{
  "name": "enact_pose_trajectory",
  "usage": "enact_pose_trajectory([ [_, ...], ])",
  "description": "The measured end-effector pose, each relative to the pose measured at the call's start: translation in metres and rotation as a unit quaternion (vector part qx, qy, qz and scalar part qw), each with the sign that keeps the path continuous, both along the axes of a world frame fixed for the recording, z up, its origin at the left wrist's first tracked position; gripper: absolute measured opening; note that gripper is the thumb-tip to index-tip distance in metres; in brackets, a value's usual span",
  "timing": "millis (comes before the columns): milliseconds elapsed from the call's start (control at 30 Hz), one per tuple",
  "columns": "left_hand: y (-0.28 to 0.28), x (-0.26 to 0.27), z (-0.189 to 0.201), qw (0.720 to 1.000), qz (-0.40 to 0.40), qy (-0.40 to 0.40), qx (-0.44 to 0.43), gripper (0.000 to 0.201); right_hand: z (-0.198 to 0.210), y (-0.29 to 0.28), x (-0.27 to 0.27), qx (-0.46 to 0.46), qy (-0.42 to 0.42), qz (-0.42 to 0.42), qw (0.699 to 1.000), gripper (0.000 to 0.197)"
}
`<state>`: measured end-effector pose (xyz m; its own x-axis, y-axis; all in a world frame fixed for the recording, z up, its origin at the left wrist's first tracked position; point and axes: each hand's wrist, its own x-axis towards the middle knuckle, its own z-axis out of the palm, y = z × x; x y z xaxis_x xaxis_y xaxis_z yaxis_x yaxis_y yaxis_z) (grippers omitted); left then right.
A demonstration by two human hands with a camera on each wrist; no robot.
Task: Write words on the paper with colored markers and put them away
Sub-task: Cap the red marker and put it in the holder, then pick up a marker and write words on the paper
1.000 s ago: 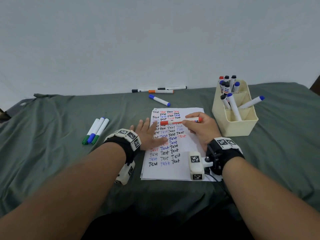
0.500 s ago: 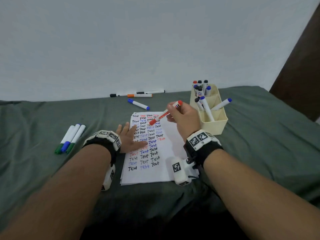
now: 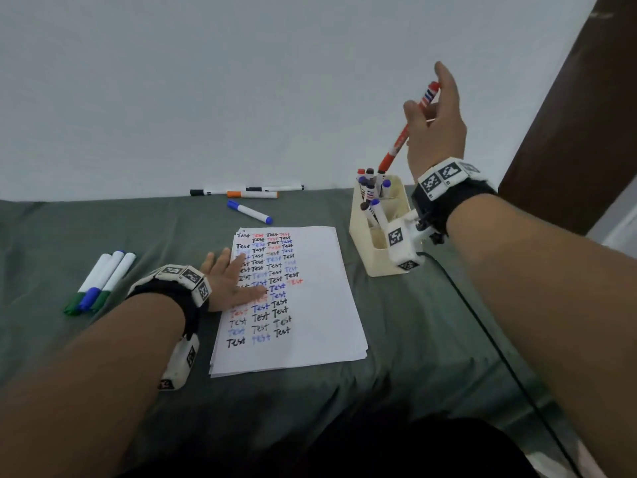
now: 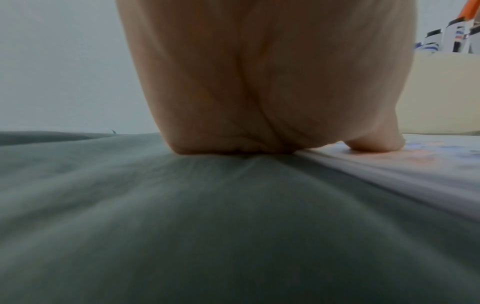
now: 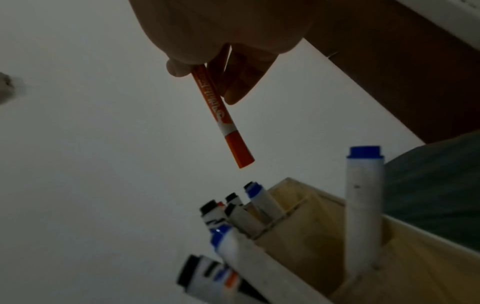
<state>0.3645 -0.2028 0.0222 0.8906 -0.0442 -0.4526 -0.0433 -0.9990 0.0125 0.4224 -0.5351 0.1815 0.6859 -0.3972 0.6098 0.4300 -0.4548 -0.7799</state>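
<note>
My right hand is raised above the cream marker holder and pinches a capped orange-red marker that points cap-down at the rear compartment. In the right wrist view the marker hangs just above the marker tips in the holder. My left hand lies flat with straight fingers on the left edge of the white paper, which is covered in rows of the word "Test". The left wrist view shows the palm resting where the paper meets the cloth.
Three markers with green and blue caps lie on the grey-green cloth at the left. A blue-capped marker, an orange one and black ones lie by the back wall. A brown door edge stands at the right.
My right hand lifted the orange-red marker off the paper and carried it up and right to above the holder, turning it cap-down. The left hand stayed on the paper.
</note>
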Motion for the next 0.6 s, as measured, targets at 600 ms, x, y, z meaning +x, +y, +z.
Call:
enact_pose_trajectory([
  [600,0.005,0.006,-0.011,1.0,0.015,-0.008,-0.024,0.106,-0.053,-0.011,0.012,-0.513,0.358,-0.074,0.777,0.039],
])
